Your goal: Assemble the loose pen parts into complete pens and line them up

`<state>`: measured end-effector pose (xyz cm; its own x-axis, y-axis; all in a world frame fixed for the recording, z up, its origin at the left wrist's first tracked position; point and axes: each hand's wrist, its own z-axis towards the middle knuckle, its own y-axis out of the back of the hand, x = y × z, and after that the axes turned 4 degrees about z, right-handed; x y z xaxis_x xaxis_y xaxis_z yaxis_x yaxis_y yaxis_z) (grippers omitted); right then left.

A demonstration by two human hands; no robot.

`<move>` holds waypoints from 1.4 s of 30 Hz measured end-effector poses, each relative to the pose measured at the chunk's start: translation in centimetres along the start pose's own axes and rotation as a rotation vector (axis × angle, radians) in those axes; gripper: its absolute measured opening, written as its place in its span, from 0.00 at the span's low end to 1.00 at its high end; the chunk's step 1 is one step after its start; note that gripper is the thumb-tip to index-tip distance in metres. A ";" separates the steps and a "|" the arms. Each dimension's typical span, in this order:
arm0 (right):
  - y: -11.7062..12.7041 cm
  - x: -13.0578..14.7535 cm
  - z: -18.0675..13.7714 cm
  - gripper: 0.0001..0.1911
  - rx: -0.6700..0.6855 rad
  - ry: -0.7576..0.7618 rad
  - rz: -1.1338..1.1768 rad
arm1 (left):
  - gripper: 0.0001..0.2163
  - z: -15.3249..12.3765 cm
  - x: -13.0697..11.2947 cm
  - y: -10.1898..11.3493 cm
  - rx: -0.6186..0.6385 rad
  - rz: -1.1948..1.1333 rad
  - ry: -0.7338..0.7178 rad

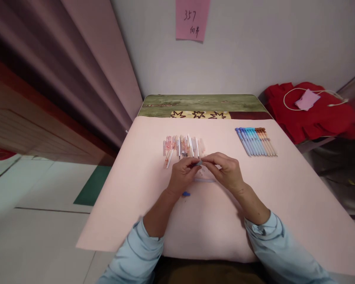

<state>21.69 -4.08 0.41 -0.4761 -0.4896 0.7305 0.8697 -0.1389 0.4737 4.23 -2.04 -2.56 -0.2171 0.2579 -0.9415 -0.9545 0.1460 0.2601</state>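
My left hand (182, 176) and my right hand (227, 172) meet over the middle of the table, fingertips pinched together. Between them is a small grey-blue pen part (199, 162), mostly covered by the fingers. Just below lies a pale translucent pen barrel (204, 180), partly under the hands. A small blue pen piece (186, 193) rests near my left wrist. Beyond the hands is a pile of loose pen parts (185, 146), with pinkish clear tubes and white refills with dark tips.
A neat row of pens (256, 142) in blue, turquoise and brown lies at the right. Pale pink paper (130, 189) covers the table. A red cloth (322, 114) with a white cable stands beyond the right edge; a curtain (85, 59) hangs at left.
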 end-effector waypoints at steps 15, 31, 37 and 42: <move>0.1 -1.8 -0.1 0.05 0.357 -0.386 -0.194 | 0.11 0.8 0.0 0.3 -0.300 -0.329 0.175; -1.3 -1.1 -0.2 0.06 0.306 -0.384 -0.440 | 0.09 0.6 0.8 0.2 -0.179 -0.238 0.163; 0.1 -0.6 0.3 0.09 0.048 -0.572 0.212 | 0.05 0.3 0.7 0.4 -0.127 0.059 -0.009; 0.5 0.2 0.5 0.13 0.133 -0.685 0.455 | 0.07 0.3 0.8 0.5 -0.104 0.174 -0.117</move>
<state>21.92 -3.81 1.05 -0.0929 0.1649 0.9819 0.9942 0.0696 0.0823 3.62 -1.49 -3.13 -0.3610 0.3806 -0.8514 -0.9219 -0.0080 0.3873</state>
